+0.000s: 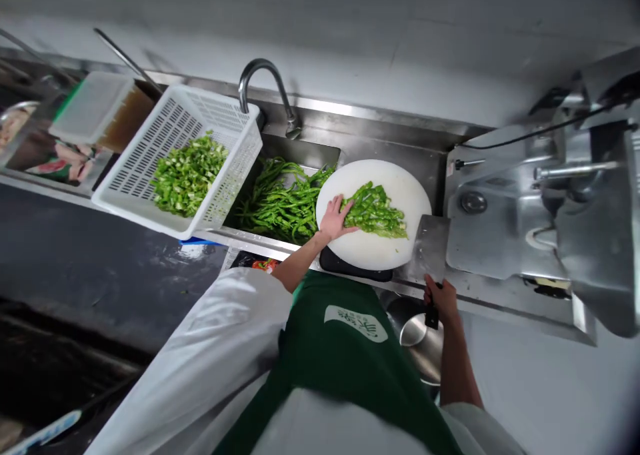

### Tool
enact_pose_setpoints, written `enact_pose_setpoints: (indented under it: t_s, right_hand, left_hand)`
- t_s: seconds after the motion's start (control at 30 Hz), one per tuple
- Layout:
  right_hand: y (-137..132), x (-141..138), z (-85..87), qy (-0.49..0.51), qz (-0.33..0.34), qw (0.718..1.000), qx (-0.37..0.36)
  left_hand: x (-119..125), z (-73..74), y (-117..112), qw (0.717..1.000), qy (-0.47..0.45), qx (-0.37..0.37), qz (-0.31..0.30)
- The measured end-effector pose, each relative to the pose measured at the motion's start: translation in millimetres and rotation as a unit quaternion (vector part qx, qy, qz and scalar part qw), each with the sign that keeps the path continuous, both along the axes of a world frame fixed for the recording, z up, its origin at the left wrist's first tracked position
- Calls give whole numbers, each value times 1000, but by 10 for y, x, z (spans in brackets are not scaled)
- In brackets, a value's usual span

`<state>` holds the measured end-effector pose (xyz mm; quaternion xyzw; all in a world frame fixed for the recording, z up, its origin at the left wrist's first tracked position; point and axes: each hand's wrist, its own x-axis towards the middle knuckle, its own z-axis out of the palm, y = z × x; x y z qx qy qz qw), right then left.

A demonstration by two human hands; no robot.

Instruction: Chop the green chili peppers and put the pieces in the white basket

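Note:
A pile of green peppers (pixel 376 210), partly cut, lies on the round white cutting board (pixel 357 252). My left hand (pixel 336 222) is on the board at the pile's left end, fingers spread and touching the peppers. To the right of the board, my right hand (pixel 443 298) is wrapped round the black handle of a cleaver (pixel 432 245). Its broad blade is beside the board's right edge, apart from the peppers. Long whole green peppers (pixel 285 202) fill the sink left of the board. Chopped green pieces (pixel 190 175) lie in a white plastic basket (pixel 133 192).
A curved faucet (pixel 267 65) rises behind the sink. At right stands a metal machine (pixel 595 228) with a cable. A lidded container (pixel 95 105) and a tray of raw meat (pixel 70 162) are at far left. Below the counter's front edge sits a metal pot (pixel 425 355).

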<state>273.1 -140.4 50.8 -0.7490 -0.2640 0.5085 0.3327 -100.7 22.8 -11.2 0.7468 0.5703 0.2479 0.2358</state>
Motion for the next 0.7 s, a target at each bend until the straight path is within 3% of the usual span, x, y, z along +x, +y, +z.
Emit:
enact_pose_setpoints:
  t_s: [0.13, 0.27, 0.37, 0.5, 0.7]
  right_hand:
    - [61, -90, -191, 28, 14, 999, 15]
    - [334, -236, -238, 9, 77, 997, 21]
    - [536, -406, -216, -2, 136, 990, 27]
    - [641, -676, -209, 8, 162, 986, 33]
    - [574, -875, -323, 45, 155, 984, 71]
  left_hand:
    - [297, -65, 52, 994, -44, 21, 98]
    - [741, 9, -37, 985, -83, 45, 141]
    - [1125, 112, -134, 984, -71, 66, 148]
    - [1559, 228, -249, 987, -38, 70, 139]
    - [1814, 239, -280, 989, 18, 84, 122]
